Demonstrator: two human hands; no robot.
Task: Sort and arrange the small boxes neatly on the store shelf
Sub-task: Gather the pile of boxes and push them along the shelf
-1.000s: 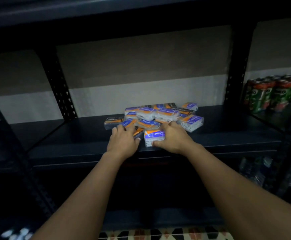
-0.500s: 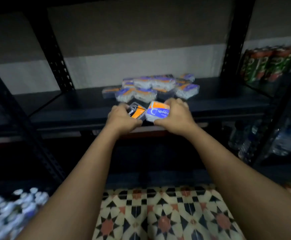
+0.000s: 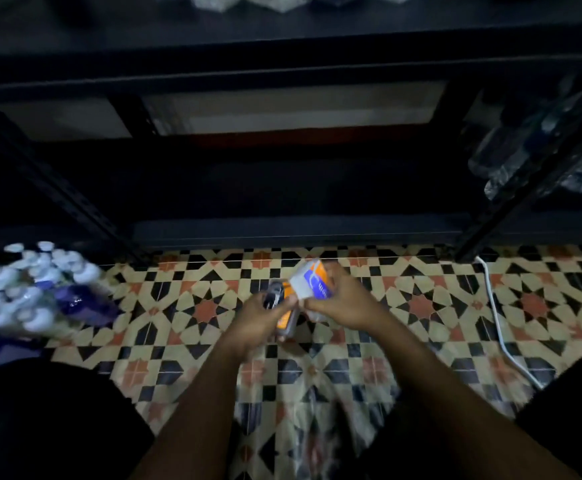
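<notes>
My left hand (image 3: 262, 317) grips a dark box with an orange face (image 3: 284, 318), held low over the patterned floor. My right hand (image 3: 343, 303) grips a white box with blue and orange print (image 3: 308, 280), tilted up. The two hands are close together, the boxes almost touching. The pile of small boxes (image 3: 275, 0) on the dark shelf (image 3: 282, 32) shows only as blurred edges at the top of the view.
A dark lower shelf board (image 3: 300, 230) runs just above the tiled floor (image 3: 421, 306). Packed bottles with white caps (image 3: 30, 289) stand on the floor at left. Clear bottles (image 3: 539, 143) lie at right. A white cable (image 3: 501, 327) trails over the tiles.
Both hands lifted one box each off the shelf and drew them down and back toward me. The view has swung down from the shelf to the floor.
</notes>
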